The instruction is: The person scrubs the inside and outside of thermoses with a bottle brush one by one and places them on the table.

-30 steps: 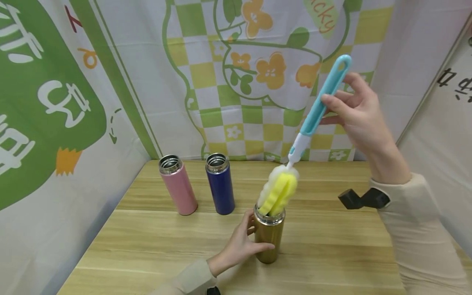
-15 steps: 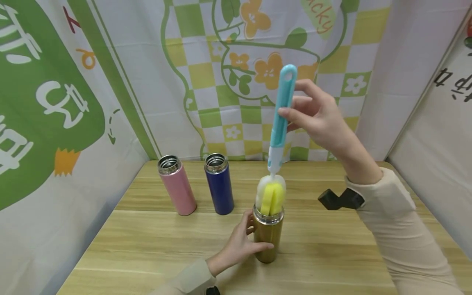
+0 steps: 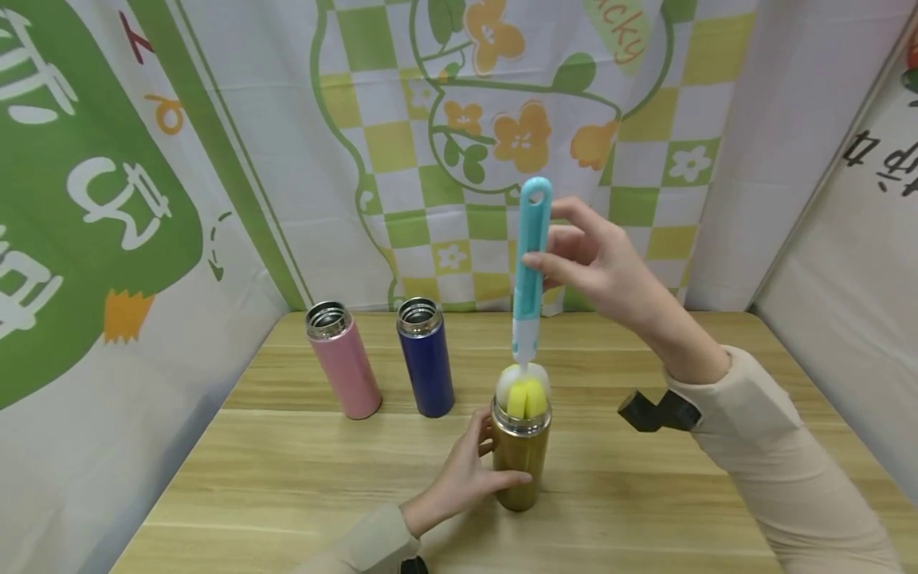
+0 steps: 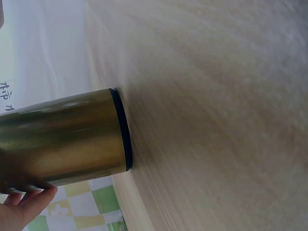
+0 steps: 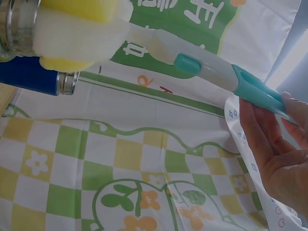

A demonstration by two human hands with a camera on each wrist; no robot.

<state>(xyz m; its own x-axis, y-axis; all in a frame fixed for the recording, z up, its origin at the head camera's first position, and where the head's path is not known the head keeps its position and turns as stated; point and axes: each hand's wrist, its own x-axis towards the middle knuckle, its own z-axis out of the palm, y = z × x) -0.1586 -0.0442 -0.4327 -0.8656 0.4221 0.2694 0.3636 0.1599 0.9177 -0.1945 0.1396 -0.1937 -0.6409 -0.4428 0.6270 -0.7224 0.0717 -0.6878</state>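
My right hand (image 3: 598,259) pinches the turquoise handle of a bottle brush (image 3: 531,239) between thumb and fingers. The brush stands nearly upright, its yellow and white sponge head (image 5: 79,36) partly inside the steel mouth of a gold bottle (image 3: 518,462). The lower part of the sponge is hidden in the bottle. My left hand (image 3: 466,478) grips the bottle's body from the left, thumb across the front. In the left wrist view the gold bottle (image 4: 67,142) has its dark base on the wooden table, with fingertips (image 4: 41,201) curled at its side.
A pink bottle (image 3: 349,371) and a dark blue bottle (image 3: 428,367) stand uncapped to the left on the wooden table (image 3: 287,478). A patterned curtain (image 3: 402,223) hangs behind the table's back edge, with printed cloth on both sides.
The brush has swung from a rightward tilt to nearly upright and sunk deeper into the gold bottle. My right hand moved left and down with it. The left hand stays put.
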